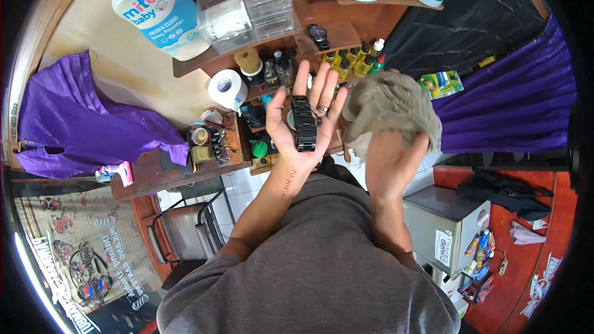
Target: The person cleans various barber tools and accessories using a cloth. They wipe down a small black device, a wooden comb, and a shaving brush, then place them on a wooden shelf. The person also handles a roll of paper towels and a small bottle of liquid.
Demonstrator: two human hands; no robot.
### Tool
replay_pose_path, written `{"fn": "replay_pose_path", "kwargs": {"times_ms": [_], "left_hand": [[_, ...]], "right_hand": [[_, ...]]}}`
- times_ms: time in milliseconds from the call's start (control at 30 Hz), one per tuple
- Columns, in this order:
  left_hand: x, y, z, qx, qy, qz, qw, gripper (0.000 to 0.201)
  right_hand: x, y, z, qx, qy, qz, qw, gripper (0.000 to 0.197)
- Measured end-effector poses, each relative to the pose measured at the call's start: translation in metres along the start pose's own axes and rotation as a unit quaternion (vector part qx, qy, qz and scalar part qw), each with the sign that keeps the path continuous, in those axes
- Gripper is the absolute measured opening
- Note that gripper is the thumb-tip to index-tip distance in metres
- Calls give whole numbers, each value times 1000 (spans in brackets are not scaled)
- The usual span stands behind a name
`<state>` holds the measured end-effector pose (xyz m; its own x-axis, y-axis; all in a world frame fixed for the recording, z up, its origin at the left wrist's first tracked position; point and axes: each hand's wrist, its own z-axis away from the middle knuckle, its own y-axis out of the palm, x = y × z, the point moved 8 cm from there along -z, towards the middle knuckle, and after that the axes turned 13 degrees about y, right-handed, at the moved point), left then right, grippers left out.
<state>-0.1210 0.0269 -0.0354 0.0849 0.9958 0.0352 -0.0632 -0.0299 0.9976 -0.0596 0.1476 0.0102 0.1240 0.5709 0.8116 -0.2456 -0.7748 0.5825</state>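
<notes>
A narrow gap runs between the left hand [325, 128], with a black link-bracelet wristwatch [303, 125] across its palm, and the bunched grey-beige cloth [390, 108] at the right hand [396, 164]. Past the left fingertips, yellow oil bottles [344, 68], a shaving brush [249, 62] and a paper roll [228, 89] block the way. Left of that forearm there is room above the tiled floor [216, 190], with an armchair [185, 230] low down. A purple curtain [504, 105] bounds the right side; a grey mini-fridge [436, 238] stands beside the right forearm.
</notes>
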Motion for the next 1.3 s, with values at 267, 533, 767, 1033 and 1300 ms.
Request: {"fn": "replay_pose_path", "kwargs": {"times_ms": [267,533,767,1033,1300], "left_hand": [[-11,34,-4,150,107,-326,927,62],[-30,8,-13,25,129,-204,970,51],[-64,18,-16,73,79,-124,986,46],[-37,-10,-4,72,60,-585,806,27],[-25,-24,-5,128,-14,-641,757,25]], "right_hand": [[-35,65,35,219,-76,456,859,63],[-31,75,27,282,-52,452,845,49],[-61,-8,22,149,170,392,892,43],[-89,-10,-2,-8,327,73,942,49],[-127,-25,16,-19,452,-128,883,36]]}}
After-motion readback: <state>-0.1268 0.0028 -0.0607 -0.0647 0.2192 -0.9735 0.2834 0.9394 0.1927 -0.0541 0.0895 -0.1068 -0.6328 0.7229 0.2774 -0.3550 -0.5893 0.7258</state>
